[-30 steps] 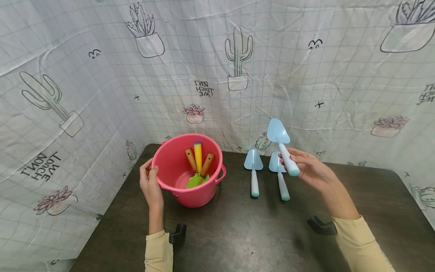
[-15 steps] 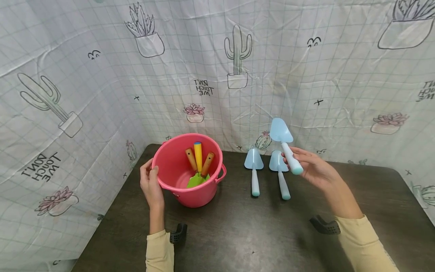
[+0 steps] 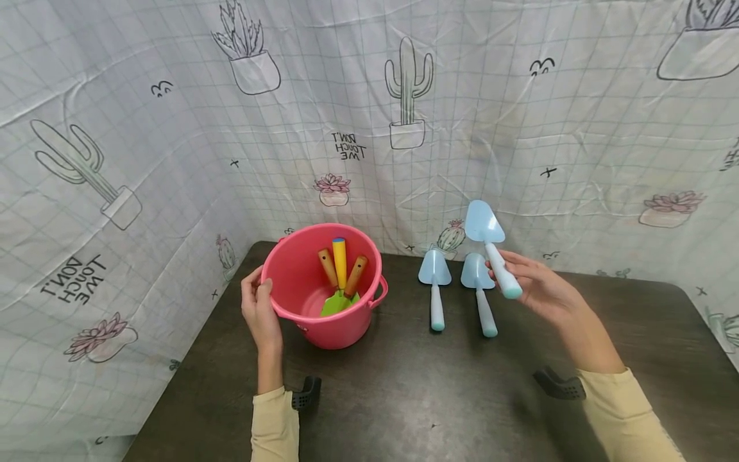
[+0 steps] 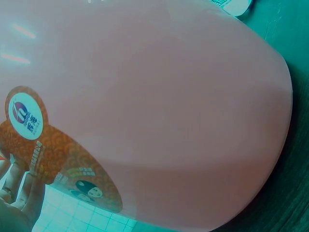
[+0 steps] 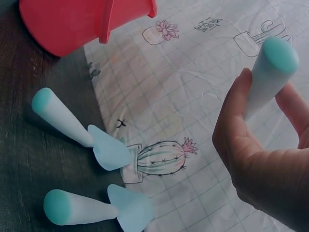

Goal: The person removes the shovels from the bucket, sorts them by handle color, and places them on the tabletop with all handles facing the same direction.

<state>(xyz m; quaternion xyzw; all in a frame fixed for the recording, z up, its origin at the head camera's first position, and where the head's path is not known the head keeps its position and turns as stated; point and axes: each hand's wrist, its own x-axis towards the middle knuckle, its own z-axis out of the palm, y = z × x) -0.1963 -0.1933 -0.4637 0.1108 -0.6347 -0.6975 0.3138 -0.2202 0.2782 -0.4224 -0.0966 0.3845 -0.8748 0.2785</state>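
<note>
My left hand grips the rim of a pink bucket on the left of the table, its thumb over the edge. In the bucket lean several small garden tools: a yellow handle, two wooden handles and a green blade. My right hand pinches the white handle of a light blue trowel, holding it above the table with the blade up. Beneath it lies a matching trowel. A third trowel lies to its left, both with blades toward the wall.
Patterned cactus cloth hangs behind and to the left of the dark wooden table. One side handle of the bucket sticks out toward the lying trowels. The left wrist view is mostly filled by the bucket wall.
My right hand has drifted slightly to the right with the trowel. The head view has shifted a little. My left hand stays on the bucket rim, and the lying trowels keep their places.
</note>
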